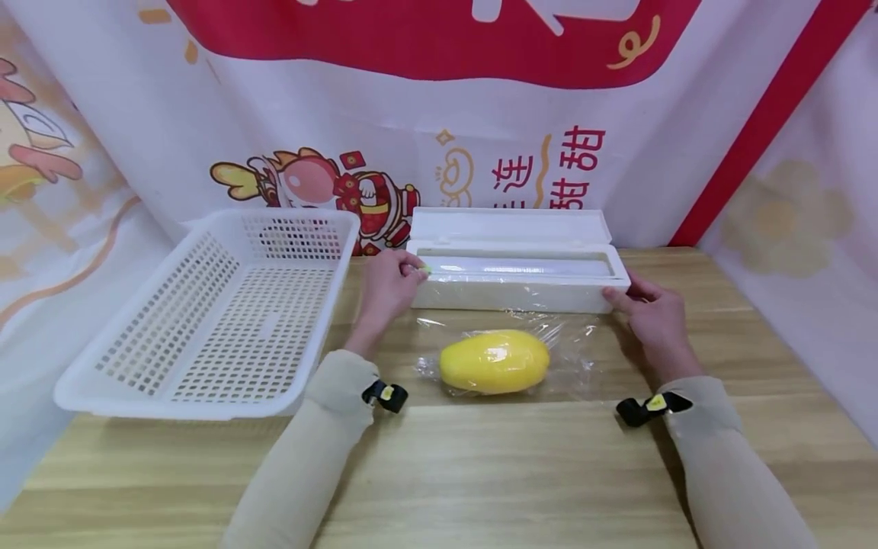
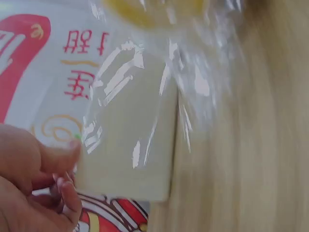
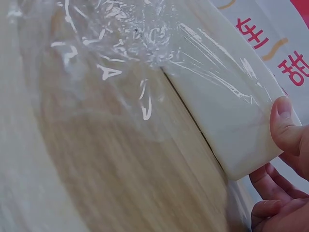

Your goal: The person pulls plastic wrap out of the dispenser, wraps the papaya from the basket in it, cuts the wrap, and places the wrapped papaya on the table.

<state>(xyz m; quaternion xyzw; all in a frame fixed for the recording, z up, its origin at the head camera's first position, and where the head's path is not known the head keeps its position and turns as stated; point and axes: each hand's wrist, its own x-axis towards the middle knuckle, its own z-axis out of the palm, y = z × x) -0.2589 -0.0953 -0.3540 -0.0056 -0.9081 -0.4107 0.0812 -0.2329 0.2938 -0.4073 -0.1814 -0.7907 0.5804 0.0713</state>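
A white cling film dispenser (image 1: 511, 293) stands at the back of the table with its lid (image 1: 511, 226) up and a film roll (image 1: 514, 266) inside. Clear cling film (image 1: 576, 358) runs from its front edge down over a yellow papaya-like fruit (image 1: 495, 361), which lies on its side. At the dispenser's left end, my left hand (image 1: 391, 284) pinches a small green slide cutter (image 1: 427, 269), mostly hidden by the fingers. My right hand (image 1: 655, 320) grips the right end of the dispenser; in the right wrist view the thumb (image 3: 284, 118) presses its front face.
To the left sits a white perforated plastic basket (image 1: 264, 328). A printed cloth (image 1: 309, 99) hangs directly behind the dispenser. Wood-grain tabletop (image 1: 507, 473) extends in front of the fruit. Each wrist wears a black strap-mounted camera.
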